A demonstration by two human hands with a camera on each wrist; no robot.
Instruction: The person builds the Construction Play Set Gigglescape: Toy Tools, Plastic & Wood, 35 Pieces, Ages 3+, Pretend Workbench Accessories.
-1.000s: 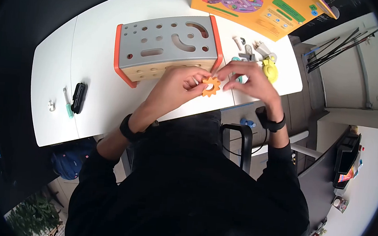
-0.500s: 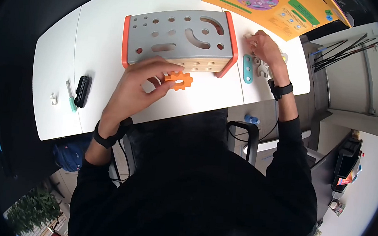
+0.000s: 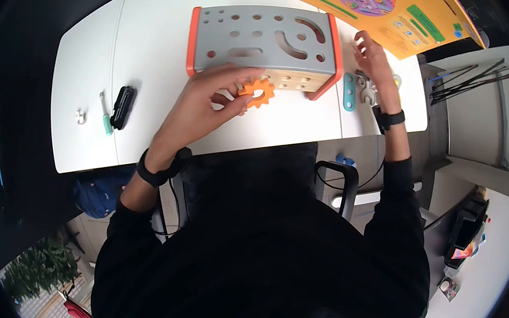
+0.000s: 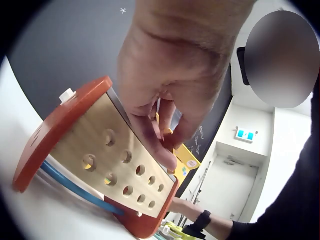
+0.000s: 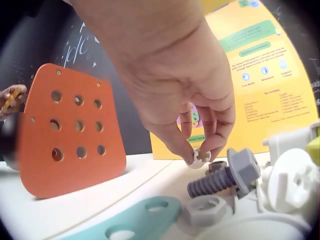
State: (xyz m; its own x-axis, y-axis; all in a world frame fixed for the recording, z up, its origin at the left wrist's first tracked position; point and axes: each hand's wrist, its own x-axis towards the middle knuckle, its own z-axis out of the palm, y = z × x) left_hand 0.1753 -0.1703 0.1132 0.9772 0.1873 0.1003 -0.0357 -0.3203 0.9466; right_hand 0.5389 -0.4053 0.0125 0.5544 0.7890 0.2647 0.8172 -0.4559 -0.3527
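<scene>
My left hand [image 3: 202, 103] pinches an orange toy gear [image 3: 268, 93] by its edge, thumb below and fingers above. The gear is held in front of a toy workbench [image 3: 249, 43] with a grey slotted top, pale wooden sides and red ends. To the right of the bench, my right hand [image 3: 376, 64] reaches down to the tabletop. Its thumb and fingertips pinch a small white notched plastic piece [image 5: 200, 159], its far side hidden by the fingers. Close beside that piece lie a grey bolt [image 5: 215, 182] and a grey hex nut [image 5: 200, 218].
A turquoise strip with holes [image 3: 349, 97] and a grey wrench [image 3: 369, 96] lie near my right wrist. Behind them stands a yellow box [image 3: 393, 26]. At the left of the table are a green-handled screwdriver [image 3: 107, 123], a black case [image 3: 123, 108] and a small white part [image 3: 81, 116].
My right hand has left the gear and moved right to the loose parts beyond the bench. The left hand has kept the gear, drawing it left of where both hands met.
</scene>
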